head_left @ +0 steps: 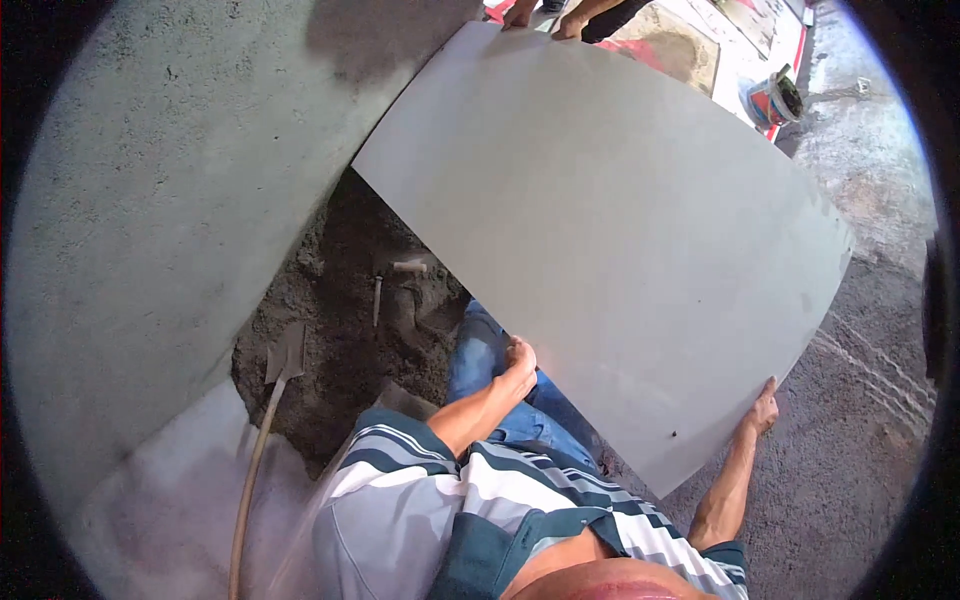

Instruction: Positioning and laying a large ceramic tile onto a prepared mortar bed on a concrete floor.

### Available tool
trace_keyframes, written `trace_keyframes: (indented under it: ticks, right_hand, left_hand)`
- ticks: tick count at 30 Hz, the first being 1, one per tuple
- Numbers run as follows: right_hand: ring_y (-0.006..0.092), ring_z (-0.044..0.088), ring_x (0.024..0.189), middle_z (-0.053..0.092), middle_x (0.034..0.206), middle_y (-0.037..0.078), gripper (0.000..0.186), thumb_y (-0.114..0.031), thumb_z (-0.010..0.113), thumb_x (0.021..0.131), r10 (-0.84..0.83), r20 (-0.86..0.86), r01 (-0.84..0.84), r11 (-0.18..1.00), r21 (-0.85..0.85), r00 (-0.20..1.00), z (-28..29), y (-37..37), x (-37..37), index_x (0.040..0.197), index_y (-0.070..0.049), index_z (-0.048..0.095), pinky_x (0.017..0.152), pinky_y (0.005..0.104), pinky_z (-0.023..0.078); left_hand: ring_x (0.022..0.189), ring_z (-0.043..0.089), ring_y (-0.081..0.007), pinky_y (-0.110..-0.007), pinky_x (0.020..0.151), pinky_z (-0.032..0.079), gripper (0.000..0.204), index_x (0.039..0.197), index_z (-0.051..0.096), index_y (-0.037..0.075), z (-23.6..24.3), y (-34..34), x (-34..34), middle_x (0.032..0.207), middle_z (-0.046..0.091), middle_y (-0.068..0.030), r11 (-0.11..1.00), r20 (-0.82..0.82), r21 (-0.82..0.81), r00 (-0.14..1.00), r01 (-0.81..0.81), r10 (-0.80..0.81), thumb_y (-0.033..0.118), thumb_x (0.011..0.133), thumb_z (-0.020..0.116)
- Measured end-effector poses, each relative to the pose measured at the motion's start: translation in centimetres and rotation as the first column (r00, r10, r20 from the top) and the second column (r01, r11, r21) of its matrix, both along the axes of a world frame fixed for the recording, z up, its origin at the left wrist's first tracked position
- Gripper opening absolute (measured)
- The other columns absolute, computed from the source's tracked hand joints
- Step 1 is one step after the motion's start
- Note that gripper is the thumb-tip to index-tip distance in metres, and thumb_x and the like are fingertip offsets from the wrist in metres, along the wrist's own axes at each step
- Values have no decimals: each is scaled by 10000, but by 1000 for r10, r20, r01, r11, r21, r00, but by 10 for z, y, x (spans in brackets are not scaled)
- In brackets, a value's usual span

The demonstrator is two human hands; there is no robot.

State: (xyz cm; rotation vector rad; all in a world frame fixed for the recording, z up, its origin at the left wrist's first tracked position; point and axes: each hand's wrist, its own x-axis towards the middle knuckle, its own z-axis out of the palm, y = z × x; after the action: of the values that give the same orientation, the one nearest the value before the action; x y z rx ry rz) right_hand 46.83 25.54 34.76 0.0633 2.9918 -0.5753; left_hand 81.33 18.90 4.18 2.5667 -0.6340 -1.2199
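A large, flat grey tile (600, 220) spans the middle of the view, tilted, with its near corner close to my body. My left hand (521, 362) is closed round its near left edge, fingers partly hidden by the slab. On the tile's right edge, near the close corner, my right hand (765, 408) grips with the thumb showing on top. At the far edge, another person's hands (545, 20) hold the same tile. Below its left side lies a bed of dark, loose mortar or sand (345, 240).
A shovel (286, 362) with a long wooden handle rests on the dark material at left. Near it lies a small tool with a pale grip (408, 267). The bare grey wall (190, 170) rises at left. A bucket (772, 102) stands at the far right, on rough floor.
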Motion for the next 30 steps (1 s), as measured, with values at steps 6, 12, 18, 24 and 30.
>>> trace_keyframes:
  ticks: [6,12,18,24,30]
  right_hand:
    - [216,572,663,618,728,120,599,-538,447,781,-58,43,56,998,28,997,-16,34,3,805,38,612,621,317,431]
    - [221,578,676,621,739,125,596,-528,431,793,-55,87,62,995,-83,995,-20,47,2,847,37,613,634,322,437]
    - [241,582,671,620,737,131,570,-503,437,801,-94,53,93,995,31,994,-12,43,1,832,38,614,630,339,439]
    - [243,582,682,618,748,136,576,-509,433,798,-104,71,105,994,-7,992,-13,43,-1,826,38,612,632,343,439]
    - [231,579,697,614,759,133,588,-515,447,788,-123,99,122,992,14,987,-21,45,-1,847,48,603,633,333,439]
  left_hand:
    - [960,514,-309,-373,820,401,542,1003,518,-43,17,3,24,1055,532,-183,1000,-177,-13,984,-22,19,413,848,271]
    - [947,525,-281,-361,802,414,523,1025,506,-34,17,-11,15,1065,533,-158,999,-353,-22,935,-43,32,409,853,288]
    - [917,538,-261,-355,769,426,510,1014,515,-31,-7,-15,10,1028,551,-150,949,-255,297,949,-104,184,403,849,304]
    - [893,548,-246,-344,739,435,503,985,532,-37,-4,-24,4,991,570,-148,975,-297,219,948,-49,114,393,848,310]
    - [894,548,-259,-352,746,432,518,979,537,-34,29,-47,-4,985,572,-148,954,-244,294,960,-63,139,411,844,308]
